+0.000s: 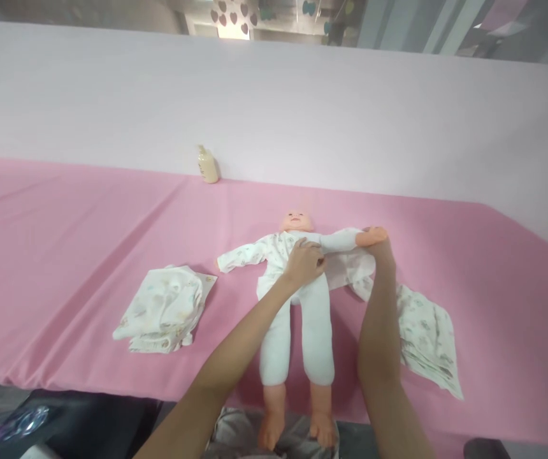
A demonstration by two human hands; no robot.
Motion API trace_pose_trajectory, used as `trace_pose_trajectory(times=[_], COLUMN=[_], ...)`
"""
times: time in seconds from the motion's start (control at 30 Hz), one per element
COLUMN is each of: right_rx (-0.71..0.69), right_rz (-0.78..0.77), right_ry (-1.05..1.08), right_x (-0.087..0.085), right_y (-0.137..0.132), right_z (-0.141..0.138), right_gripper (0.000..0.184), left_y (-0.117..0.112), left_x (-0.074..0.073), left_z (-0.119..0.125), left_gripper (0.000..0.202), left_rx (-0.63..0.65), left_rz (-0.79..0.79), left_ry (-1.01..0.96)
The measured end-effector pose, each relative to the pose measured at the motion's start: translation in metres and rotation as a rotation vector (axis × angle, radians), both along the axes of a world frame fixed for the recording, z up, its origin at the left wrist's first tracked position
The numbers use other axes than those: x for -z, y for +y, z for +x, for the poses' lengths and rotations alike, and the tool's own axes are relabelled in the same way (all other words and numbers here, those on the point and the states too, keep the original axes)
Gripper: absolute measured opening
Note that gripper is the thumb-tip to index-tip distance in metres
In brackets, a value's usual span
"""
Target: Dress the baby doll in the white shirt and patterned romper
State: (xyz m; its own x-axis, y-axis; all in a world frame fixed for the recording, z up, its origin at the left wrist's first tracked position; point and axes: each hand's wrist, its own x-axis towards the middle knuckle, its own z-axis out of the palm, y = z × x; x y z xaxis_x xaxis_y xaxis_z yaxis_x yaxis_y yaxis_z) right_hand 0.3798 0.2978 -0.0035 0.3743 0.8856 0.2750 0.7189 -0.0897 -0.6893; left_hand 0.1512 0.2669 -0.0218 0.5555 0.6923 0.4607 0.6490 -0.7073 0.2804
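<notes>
Fig. We view broad pink fabric sheet (87, 255) covering table. At centre, plastic baby doll (315, 325) in white printed cotton romper (274, 250) lies face up, head far, feet at near edge. Loose white printed cloth (427, 331) spreads beside it, right of view. Folded stack of white printed cloths (164, 309) lies well apart, left of view. Left hand (305, 261) pinches romper at chest. Right hand (383, 254) clasps doll's outstretched arm. Small cream plastic bottle (208, 164) stands against wall.
</notes>
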Motion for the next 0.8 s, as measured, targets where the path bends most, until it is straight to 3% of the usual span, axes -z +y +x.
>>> trace_pose_trajectory(times=[0.1, 0.2, 0.27, 0.33, 0.43, 0.63, 0.8], right_rx=[-0.046, -0.082, -0.067, -0.042, 0.018, 0.167, 0.149], right_rz=[-0.03, 0.019, 0.077, 0.12, 0.153, 0.243, 0.245], right_ry=[-0.119, -0.259, -0.264, -0.209, -0.07, 0.019, -0.037], right_x=[-0.02, -0.037, -0.045, -0.05, -0.053, -0.062, -0.075], right_y=[-0.015, -0.029, -0.034, -0.038, -0.043, -0.051, -0.05], right_z=[0.015, 0.006, -0.006, -0.012, -0.009, -0.004, -0.03], right_gripper=[0.007, 0.007, 0.01, 0.013, 0.021, 0.026, 0.024], left_y=[0.002, 0.006, 0.009, 0.014, 0.019, 0.021, 0.019], left_x=[-0.007, -0.019, -0.025, -0.028, -0.025, -0.019, -0.012], left_z=[0.01, 0.03, 0.044, 0.055, 0.063, 0.067, 0.076], left_gripper=[0.029, 0.031, 0.045, 0.044, 0.039, 0.036, 0.034], left_rx=[-0.081, -0.194, -0.123, 0.046, 0.136, -0.058, -0.052], left_rz=[-0.022, -0.016, 0.064, 0.16, 0.206, 0.152, 0.127], left_ry=[0.048, 0.064, 0.056, 0.07, 0.135, 0.272, 0.339])
